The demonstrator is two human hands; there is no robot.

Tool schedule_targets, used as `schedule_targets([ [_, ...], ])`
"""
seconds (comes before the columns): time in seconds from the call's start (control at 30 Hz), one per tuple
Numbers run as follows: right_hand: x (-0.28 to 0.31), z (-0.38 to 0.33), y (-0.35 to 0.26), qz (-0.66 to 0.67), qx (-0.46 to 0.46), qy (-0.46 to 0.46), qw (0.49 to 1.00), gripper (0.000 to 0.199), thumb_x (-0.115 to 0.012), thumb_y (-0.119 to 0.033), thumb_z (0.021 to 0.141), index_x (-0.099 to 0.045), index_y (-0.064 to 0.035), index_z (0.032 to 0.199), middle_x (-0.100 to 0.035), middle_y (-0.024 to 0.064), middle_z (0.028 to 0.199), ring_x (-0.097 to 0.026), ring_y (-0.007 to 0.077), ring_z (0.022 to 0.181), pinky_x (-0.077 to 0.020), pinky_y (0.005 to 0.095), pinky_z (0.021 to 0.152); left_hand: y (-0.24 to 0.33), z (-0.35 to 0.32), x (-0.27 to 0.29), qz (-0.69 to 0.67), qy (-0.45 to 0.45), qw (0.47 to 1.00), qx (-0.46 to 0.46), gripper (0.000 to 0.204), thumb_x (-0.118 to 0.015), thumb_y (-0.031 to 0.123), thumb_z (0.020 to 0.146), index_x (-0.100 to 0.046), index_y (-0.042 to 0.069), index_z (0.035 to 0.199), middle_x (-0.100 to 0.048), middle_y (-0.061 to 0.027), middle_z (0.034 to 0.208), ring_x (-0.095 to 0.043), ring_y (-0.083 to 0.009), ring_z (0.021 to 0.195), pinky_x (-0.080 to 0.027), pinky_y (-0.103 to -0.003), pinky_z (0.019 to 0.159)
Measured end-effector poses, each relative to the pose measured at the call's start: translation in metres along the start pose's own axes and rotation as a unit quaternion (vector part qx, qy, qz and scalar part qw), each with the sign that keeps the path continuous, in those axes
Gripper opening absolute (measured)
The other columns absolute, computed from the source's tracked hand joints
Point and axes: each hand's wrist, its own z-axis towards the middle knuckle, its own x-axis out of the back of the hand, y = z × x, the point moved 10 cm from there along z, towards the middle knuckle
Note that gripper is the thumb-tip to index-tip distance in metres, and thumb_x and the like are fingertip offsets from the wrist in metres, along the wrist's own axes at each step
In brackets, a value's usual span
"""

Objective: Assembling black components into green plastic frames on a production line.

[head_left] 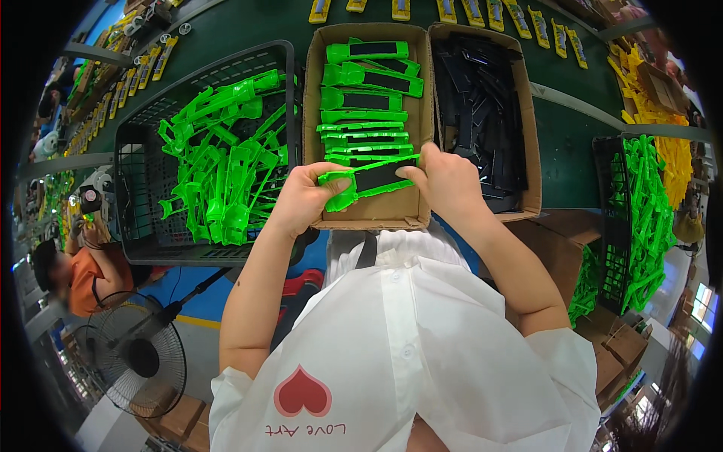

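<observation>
Both hands grip one green plastic part (367,181).
Left hand (301,197) clamps its left end, right hand (446,181) its right, over the cardboard box (369,215).

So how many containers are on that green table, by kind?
Cardboard boxes: 2 (one of green parts, one of black parts)
Black crates: 2 (left crate, right crate)
Total: 4
Both hands, left and right, hold one green part.
</observation>
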Motion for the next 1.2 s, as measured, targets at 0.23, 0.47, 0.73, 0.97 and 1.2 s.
schedule_targets([
  [0.23, -0.021, -0.004, 0.032, 0.264, -0.081, -0.049, 0.96, 0.037, -0.068, -0.03, 0.07, -0.056, 0.0004, 0.088, -0.06, 0.0152, 0.071, -0.058, 0.0224, 0.064, -0.0439, 0.0309, 0.059, 0.009, -0.001, -0.007, 0.158, -0.021, 0.986, -0.056, 0.017, -0.059, 0.004, 0.077, -0.058, -0.002, 0.092, -0.06, -0.0076, 0.074, -0.056, -0.0132, 0.065, -0.046, -0.026, 0.059],
  [0.47, -0.02, -0.006, 0.024, 0.216, -0.002, 0.076, 0.973, 0.032, -0.068, -0.024, 0.071, -0.049, 0.001, 0.074, -0.057, 0.0166, 0.061, -0.056, 0.0235, 0.051, -0.0422, 0.0307, 0.049, 0.022, 0.015, -0.052, 0.669, 0.046, 0.739, -0.066, 0.028, -0.062, 0.031, 0.072, -0.056, 0.004, 0.071, -0.059, -0.0128, 0.066, -0.059, -0.0289, 0.066, -0.046, -0.039, 0.057],
  [0.73, -0.046, -0.007, 0.047, 0.309, -0.019, 0.043, 0.95, 0.053, -0.066, -0.043, 0.071, -0.036, 0.0001, 0.081, -0.051, 0.0104, 0.065, -0.052, 0.0159, 0.061, -0.0421, 0.0283, 0.054, 0.022, 0.027, -0.076, 0.609, 0.068, 0.769, -0.184, 0.015, -0.06, 0.02, 0.069, -0.057, 0.006, 0.068, -0.058, -0.0122, 0.064, -0.058, -0.0288, 0.062, -0.045, -0.039, 0.055],
  [0.97, -0.068, -0.011, 0.026, 0.326, -0.032, -0.165, 0.93, 0.043, -0.061, -0.029, 0.076, -0.045, 0.0035, 0.099, -0.06, 0.0115, 0.069, -0.056, 0.0134, 0.053, -0.0436, 0.0263, 0.047, -0.013, 0.048, -0.027, 0.69, 0.045, 0.721, -0.046, 0.082, -0.073, 0.052, 0.05, -0.041, -0.003, 0.101, -0.058, -0.0109, 0.074, -0.059, -0.026, 0.069, -0.046, -0.035, 0.062],
  [1.2, 0.002, 0.052, 0.133, -0.101, -0.139, 0.216, 0.961, 0.038, -0.063, -0.022, 0.073, -0.039, 0.0006, 0.093, -0.047, 0.0213, 0.093, -0.057, 0.037, 0.075, -0.0495, 0.0407, 0.061, -0.016, 0.063, -0.056, 0.739, 0.199, 0.578, -0.283, 0.042, -0.056, 0.014, 0.068, -0.045, 0.001, 0.107, -0.047, -0.0072, 0.081, -0.047, -0.0208, 0.08, -0.039, -0.033, 0.07],
])
